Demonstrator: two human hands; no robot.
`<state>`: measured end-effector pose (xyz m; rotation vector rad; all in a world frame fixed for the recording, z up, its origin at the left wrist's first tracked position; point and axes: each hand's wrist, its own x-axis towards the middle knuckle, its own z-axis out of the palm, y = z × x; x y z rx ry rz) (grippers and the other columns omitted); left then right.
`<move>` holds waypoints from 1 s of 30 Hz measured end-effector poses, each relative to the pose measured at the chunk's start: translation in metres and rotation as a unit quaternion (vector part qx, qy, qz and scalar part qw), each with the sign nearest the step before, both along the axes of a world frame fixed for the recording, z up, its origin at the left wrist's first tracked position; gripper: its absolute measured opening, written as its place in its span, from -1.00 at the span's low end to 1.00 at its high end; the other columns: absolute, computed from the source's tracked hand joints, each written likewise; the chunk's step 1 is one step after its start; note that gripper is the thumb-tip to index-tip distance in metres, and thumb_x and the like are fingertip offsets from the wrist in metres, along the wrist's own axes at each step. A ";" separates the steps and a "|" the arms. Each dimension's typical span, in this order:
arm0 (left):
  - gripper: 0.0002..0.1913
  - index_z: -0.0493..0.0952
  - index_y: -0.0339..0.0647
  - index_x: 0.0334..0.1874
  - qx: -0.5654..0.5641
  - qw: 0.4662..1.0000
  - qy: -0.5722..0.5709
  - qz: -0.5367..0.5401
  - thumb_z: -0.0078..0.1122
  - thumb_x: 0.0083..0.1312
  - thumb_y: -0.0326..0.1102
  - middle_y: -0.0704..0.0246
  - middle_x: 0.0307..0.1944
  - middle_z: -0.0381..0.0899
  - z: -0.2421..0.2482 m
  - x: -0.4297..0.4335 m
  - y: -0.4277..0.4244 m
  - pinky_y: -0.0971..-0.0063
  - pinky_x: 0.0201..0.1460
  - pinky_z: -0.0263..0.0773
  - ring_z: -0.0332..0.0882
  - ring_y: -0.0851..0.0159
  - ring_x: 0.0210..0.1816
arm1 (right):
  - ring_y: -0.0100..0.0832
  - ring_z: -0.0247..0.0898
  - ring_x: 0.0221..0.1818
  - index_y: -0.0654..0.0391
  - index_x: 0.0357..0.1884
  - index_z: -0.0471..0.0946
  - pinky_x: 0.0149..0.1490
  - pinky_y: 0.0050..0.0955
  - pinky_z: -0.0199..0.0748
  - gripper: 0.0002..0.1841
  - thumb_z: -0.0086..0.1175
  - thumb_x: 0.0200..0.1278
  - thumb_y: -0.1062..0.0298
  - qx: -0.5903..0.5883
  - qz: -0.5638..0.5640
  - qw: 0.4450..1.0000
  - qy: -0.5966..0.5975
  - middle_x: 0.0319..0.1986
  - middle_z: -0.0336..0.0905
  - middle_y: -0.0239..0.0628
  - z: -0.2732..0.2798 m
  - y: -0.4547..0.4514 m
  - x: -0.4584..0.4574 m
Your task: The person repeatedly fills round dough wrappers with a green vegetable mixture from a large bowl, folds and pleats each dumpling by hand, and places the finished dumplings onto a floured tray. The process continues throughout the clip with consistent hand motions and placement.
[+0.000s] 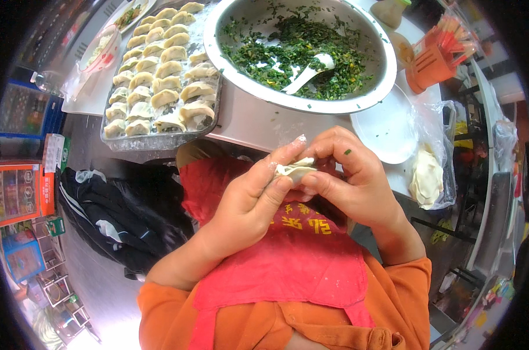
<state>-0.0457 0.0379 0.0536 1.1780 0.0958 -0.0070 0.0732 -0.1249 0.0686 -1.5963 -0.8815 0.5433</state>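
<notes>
A dumpling [296, 171] with a pleated, partly folded edge is pinched between the fingertips of both my hands, above my red apron. My left hand [258, 192] grips its left end with thumb and index finger; flour or dough clings to a fingertip. My right hand [350, 175] pinches its right end and bears a green leaf bit. Beyond them a large metal basin [299, 105] holds chopped greens [286, 52] and a white spoon [310, 74]. Rows of folded dumplings [168, 70] lie on a floured metal tray [159, 142]. A stack of dough wrappers [426, 177] rests on plastic at the right.
A white plate [387, 131] lies right of the basin, near orange utensil holders [428, 70] with chopsticks. A patterned bowl [100, 48] and a plate of food [129, 16] stand beyond the tray's left side. Dark clothing [129, 210] lies below the tray.
</notes>
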 end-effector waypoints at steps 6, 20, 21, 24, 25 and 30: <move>-0.50 0.10 -0.35 0.52 0.057 0.997 -0.050 0.020 -0.17 0.58 -0.42 0.20 0.20 0.48 -0.004 0.001 0.002 0.45 0.22 0.48 0.55 0.34 0.10 | -0.48 0.38 -0.21 0.21 -0.09 0.56 -0.14 -0.53 0.37 -0.75 0.26 0.17 0.55 0.014 -0.057 0.987 -0.150 -0.16 0.47 -0.29 0.002 0.001 0.001; -0.50 0.10 -0.42 0.49 0.021 0.997 -0.072 0.036 -0.14 0.57 -0.42 0.18 0.14 0.53 -0.013 0.001 0.008 0.43 0.24 0.44 0.56 0.30 0.11 | -0.24 0.44 -0.19 0.17 -0.15 0.59 -0.14 -0.39 0.43 -0.65 0.05 0.03 0.77 0.052 -0.057 0.952 -0.295 -0.18 0.50 -0.17 0.004 0.007 0.001; -0.50 0.11 -0.42 0.49 0.028 0.997 -0.063 0.035 -0.14 0.57 -0.41 0.19 0.13 0.54 -0.013 0.000 0.008 0.44 0.24 0.44 0.56 0.31 0.10 | -0.19 0.43 -0.21 0.16 -0.17 0.59 -0.13 -0.34 0.42 -0.65 0.08 -0.03 0.75 0.055 -0.055 0.947 -0.312 -0.20 0.50 -0.18 0.006 0.008 0.002; -0.53 0.15 -0.41 0.46 0.099 0.992 -0.069 0.032 -0.12 0.58 -0.38 0.22 0.10 0.55 -0.013 0.001 0.010 0.47 0.22 0.44 0.55 0.35 0.08 | -0.14 0.43 -0.21 0.15 -0.20 0.58 -0.12 -0.31 0.42 -0.64 0.10 -0.09 0.73 0.061 -0.046 0.950 -0.304 -0.20 0.51 -0.18 0.004 0.011 0.001; -0.54 0.16 -0.40 0.45 0.130 0.988 -0.077 0.031 -0.12 0.58 -0.37 0.23 0.10 0.56 -0.013 0.001 0.010 0.47 0.21 0.44 0.55 0.36 0.07 | -0.14 0.43 -0.21 0.15 -0.20 0.58 -0.12 -0.31 0.42 -0.64 0.10 -0.10 0.73 0.062 -0.043 0.954 -0.291 -0.20 0.52 -0.18 0.002 0.012 0.000; -0.57 0.21 -0.40 0.40 0.050 0.995 -0.085 0.021 -0.10 0.58 -0.34 0.23 0.08 0.57 -0.014 0.002 0.008 0.48 0.18 0.46 0.56 0.36 0.07 | -0.27 0.46 -0.15 0.19 -0.17 0.58 -0.13 -0.47 0.47 -0.67 0.05 0.01 0.77 0.051 -0.051 0.960 -0.269 -0.15 0.49 -0.12 0.005 0.008 0.004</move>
